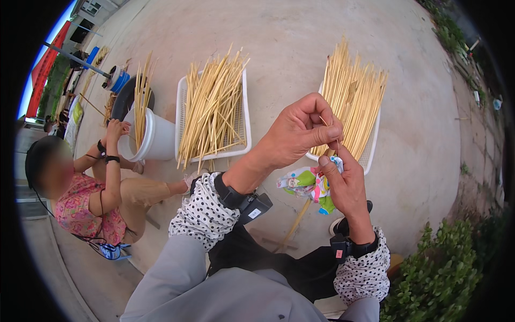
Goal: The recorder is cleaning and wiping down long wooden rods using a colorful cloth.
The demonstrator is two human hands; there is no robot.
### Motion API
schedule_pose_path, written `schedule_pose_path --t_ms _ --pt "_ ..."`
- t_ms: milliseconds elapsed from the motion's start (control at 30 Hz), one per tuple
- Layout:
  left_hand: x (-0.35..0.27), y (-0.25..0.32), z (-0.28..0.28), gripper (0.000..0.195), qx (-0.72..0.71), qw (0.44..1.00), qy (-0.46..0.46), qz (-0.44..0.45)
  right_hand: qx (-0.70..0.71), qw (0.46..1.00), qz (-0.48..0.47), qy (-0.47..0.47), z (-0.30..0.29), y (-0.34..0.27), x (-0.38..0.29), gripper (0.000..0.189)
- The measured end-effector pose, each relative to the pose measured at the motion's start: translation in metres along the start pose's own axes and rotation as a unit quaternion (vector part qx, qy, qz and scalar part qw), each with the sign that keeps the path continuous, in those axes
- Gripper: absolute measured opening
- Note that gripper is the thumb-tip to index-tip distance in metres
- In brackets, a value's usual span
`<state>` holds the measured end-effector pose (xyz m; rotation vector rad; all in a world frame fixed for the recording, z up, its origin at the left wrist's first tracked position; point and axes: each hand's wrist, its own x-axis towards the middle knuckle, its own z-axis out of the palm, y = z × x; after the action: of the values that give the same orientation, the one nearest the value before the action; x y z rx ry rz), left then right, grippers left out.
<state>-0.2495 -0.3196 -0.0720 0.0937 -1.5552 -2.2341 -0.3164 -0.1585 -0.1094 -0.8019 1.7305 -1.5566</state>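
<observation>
My left hand (299, 131) pinches the end of a thin strand (338, 148) between thumb and forefinger. Just below it, my right hand (348, 183) grips a crumpled, brightly printed cloth or plastic piece (310, 181), thumb on top. The strand runs between the two hands; its material is too fine to tell. From under the printed piece a straw-coloured stalk (298, 219) slants down towards the ground; whether my right hand holds it is hidden. Behind my hands, long dry stalks (354, 92) lie lined up in a white plastic basket (372, 149).
A second white basket (247, 133) holds loosely crossed stalks (213, 108). Left of it, a white bucket (161, 135) with upright stalks stands before a dark tub (120, 96). A seated person (88, 197) works there with a stalk. A leafy shrub (438, 269) grows at lower right.
</observation>
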Motion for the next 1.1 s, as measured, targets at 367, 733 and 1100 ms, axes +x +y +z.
schedule_pose_path --t_ms 367,733,1100 --pt "0.011 0.008 -0.02 0.013 0.064 0.985 0.161 -0.015 -0.259 0.958 -0.09 0.081 -0.008 -0.011 -0.001 0.027" --pt "0.007 0.027 -0.029 0.047 0.341 0.923 0.175 0.04 -0.324 0.938 -0.085 0.093 -0.006 -0.006 0.003 0.027" --pt "0.005 0.024 -0.023 0.019 0.283 0.944 0.17 0.024 -0.392 0.909 -0.123 0.072 0.004 -0.011 0.003 0.025"
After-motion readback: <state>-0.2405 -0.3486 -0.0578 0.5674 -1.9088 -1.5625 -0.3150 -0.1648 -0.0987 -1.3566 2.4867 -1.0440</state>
